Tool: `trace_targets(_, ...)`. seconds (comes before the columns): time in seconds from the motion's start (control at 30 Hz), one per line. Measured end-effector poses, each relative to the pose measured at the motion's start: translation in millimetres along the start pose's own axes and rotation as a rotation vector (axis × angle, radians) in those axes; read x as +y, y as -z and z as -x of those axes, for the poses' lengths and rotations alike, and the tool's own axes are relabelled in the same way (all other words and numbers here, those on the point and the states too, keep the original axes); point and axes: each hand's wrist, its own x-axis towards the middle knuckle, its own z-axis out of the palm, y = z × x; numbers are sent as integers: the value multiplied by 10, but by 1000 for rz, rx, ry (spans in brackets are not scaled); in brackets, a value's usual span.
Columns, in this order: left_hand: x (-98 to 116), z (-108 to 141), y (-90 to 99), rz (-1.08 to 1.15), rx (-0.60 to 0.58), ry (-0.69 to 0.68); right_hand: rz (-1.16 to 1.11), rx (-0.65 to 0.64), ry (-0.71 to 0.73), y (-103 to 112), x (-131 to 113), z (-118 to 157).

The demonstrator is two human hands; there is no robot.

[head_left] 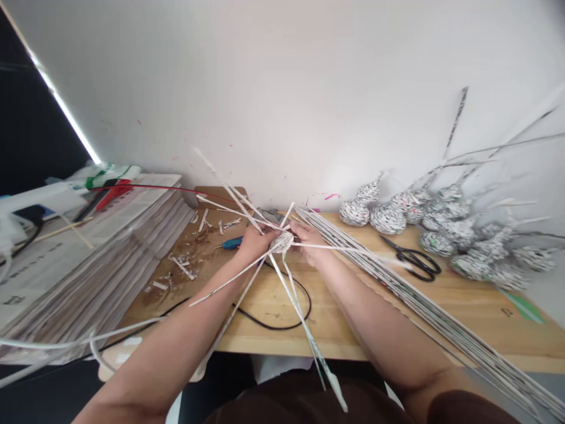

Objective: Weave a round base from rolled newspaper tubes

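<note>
A small round woven piece of rolled paper point(281, 242) is held between my two hands above the table. Long paper strips fan out from it on every side, several hanging down toward me. My left hand point(259, 242) grips its left edge, fingers closed around the strips. On the opposite edge, my right hand point(309, 242) pinches the weave, fingers partly hidden behind it. A blue glue gun point(232, 243) lies just left of my left hand. Beside my right forearm runs a long bundle of paper tubes point(379, 268).
Black scissors point(417, 262) lie right of the bundle, before several woven paper gourds point(388, 219) along the wall. A tall newspaper stack point(150, 235) fills the left side. Paper scraps litter a brown board point(176, 274). A black cable point(282, 327) loops across the wooden table point(339, 330).
</note>
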Motion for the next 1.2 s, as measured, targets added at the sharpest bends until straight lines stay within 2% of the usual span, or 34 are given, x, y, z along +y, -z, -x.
trace_targets(0.07, -52, -53, 4, 41, 94, -36, 23, -33, -60, 5, -25, 24)
trace_targets(0.13, -105, -84, 29, 64, 189, -79, 55, -126, -151, 8, -20, 50)
trace_targets(0.2, -141, -92, 69, 34, 233, -132, 80, -260, -254, 15, 0, 68)
trace_targets(0.27, -153, -86, 108, -3, 254, -168, 53, -331, -322, 31, 9, 71)
trace_targets(0.43, -140, -53, 132, 84, 266, -135, -86, -294, -268, 85, -56, 50)
trace_targets(0.57, -113, -4, 60, 152, 246, -10, 84, -220, -106, 75, -59, 48)
trace_targets(0.67, -60, 26, 1, 146, 277, 13, 118, -139, -39, 76, -26, 20)
trace_targets(0.77, 20, 7, -38, 76, 206, 31, 33, -96, -48, 116, -31, -22)
trace_targets(0.87, 118, -71, -64, -6, 162, 41, -78, -161, -113, 178, -94, -36)
trace_targets(0.97, 190, -145, -81, -99, 117, -23, -155, -223, -152, 225, -173, -23)
trace_targets(1.1, 126, -115, -78, -80, 64, -91, -106, -175, -112, 223, -202, -16)
trace_targets(1.2, -15, -36, -59, 30, 1, -29, -31, -73, -32, 174, -158, -22)
